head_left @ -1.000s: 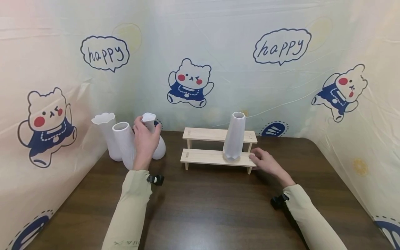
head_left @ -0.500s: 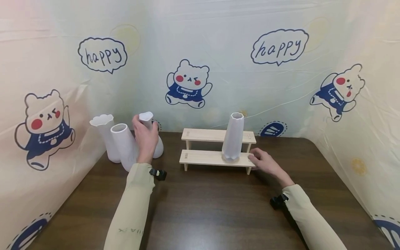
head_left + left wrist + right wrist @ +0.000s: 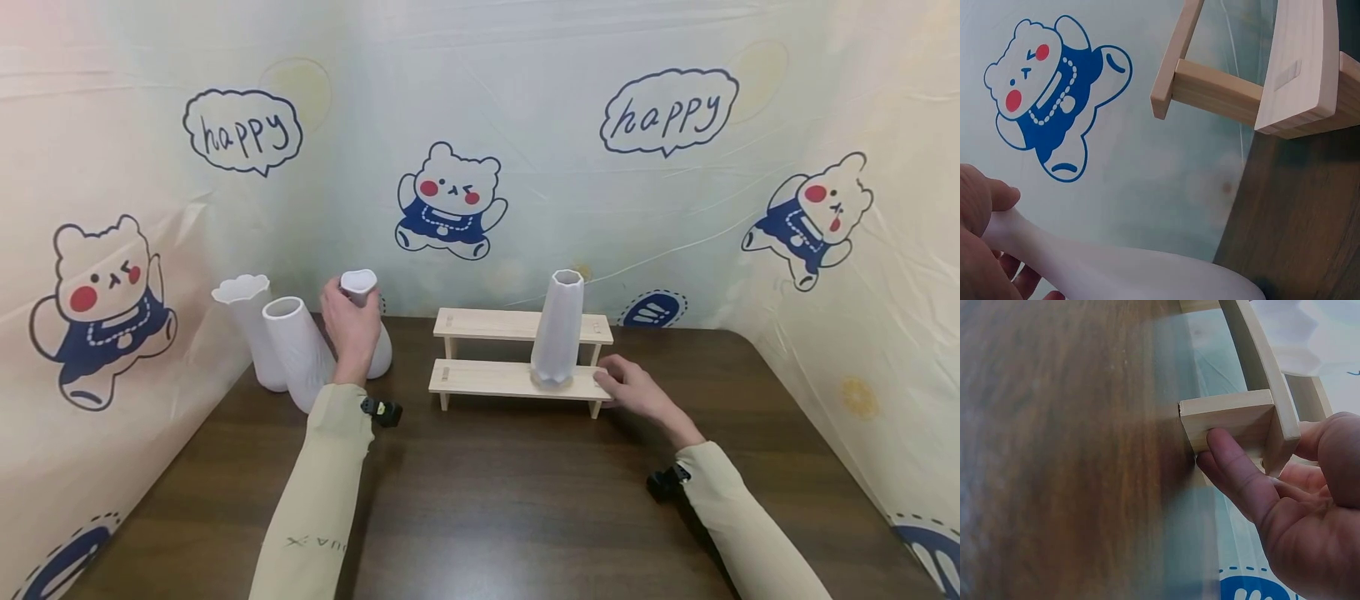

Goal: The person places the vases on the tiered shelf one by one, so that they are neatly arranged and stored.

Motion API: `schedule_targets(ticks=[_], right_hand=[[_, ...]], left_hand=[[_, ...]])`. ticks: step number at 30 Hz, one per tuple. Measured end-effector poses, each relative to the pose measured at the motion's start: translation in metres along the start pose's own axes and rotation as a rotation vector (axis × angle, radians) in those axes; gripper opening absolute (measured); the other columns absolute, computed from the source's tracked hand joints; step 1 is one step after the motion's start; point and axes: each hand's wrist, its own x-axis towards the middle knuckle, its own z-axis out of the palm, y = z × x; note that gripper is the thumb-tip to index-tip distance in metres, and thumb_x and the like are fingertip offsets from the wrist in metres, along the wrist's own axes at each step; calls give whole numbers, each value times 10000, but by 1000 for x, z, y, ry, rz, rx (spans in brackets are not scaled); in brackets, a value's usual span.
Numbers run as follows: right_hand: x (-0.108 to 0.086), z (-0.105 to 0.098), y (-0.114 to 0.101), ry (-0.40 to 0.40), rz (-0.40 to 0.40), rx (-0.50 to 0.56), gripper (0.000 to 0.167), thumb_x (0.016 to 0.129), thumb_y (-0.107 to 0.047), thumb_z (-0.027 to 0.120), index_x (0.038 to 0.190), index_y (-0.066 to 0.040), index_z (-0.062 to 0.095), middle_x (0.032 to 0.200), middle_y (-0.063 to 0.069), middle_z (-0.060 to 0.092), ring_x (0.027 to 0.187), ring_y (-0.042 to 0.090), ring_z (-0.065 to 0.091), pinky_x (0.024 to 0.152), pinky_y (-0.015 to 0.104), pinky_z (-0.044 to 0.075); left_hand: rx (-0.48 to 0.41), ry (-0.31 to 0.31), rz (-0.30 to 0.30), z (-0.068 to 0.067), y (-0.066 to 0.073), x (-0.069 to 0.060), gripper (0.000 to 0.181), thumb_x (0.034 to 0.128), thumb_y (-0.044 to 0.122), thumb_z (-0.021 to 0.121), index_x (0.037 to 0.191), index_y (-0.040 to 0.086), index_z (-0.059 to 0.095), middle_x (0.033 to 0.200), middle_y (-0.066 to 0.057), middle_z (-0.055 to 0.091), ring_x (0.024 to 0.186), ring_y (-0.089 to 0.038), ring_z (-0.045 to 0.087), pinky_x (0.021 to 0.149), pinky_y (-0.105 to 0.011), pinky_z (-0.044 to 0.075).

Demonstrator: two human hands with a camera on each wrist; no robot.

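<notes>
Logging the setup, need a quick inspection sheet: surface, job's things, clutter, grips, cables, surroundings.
Surface: dark wood-grain table.
Job's things: wooden stand with two steps; faceted vase on its lower step, toward the right end; at the left of the table, scalloped vase, round-rimmed vase and slim-necked vase. All four vases white.
Clutter: nothing seen.
Grips: left grip holds the slim-necked vase by its neck, can't tell whether its base is lifted; right grip holds the right end of the stand's lower step.
Cables: none clearly seen.
Surroundings: pale cloth backdrop with printed bears and "happy" bubbles.
</notes>
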Motion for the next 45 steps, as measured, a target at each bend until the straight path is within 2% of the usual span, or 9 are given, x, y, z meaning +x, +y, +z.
schedule_targets(ticks=[9,15,22,31,39,45], right_hand=[[0,-1,2,12,-5,-20,400,1024,-316,504,1320,-49,470,1182,238,587,918,260,647,764,386,611],[0,0,2,6,11,-13,416,1025,-322,501,1335,-49,459,1217,246,571,952,269,641,772,392,610],[0,2,2,9,10,-4,403,1026,-312,502,1326,-46,465,1201,245,577,941,266,644,762,387,612],[1,1,4,12,0,-22,426,1023,-339,504,1335,-52,463,1213,242,579,939,263,645,766,387,611],[1,0,4,12,11,-26,438,1020,-354,505,1340,-58,459,1217,238,576,933,258,643,774,386,609],[1,0,3,14,7,-26,428,1021,-343,506,1334,-54,462,1203,238,581,916,256,645,770,386,610]], left_hand=[[7,5,24,1,-2,-4,585,907,314,675,1389,72,446,1365,-174,497,1301,-318,468,1123,-473,379],[-33,-11,44,1,-3,-13,574,917,299,677,1385,81,426,1406,-157,515,1334,-311,478,1133,-492,375],[-47,-2,94,-1,-2,-20,561,924,282,672,1377,75,413,1397,-177,526,1322,-335,489,1130,-501,370],[-124,25,166,-9,13,-33,548,923,242,674,1374,60,422,1356,-189,552,1271,-322,530,1094,-505,407],[-181,22,194,-15,27,-45,546,928,257,671,1372,67,415,1366,-173,548,1248,-299,546,1077,-518,431],[-250,48,260,-18,37,-56,562,908,290,700,1355,68,441,1318,-160,577,1160,-280,588,1000,-502,490]])
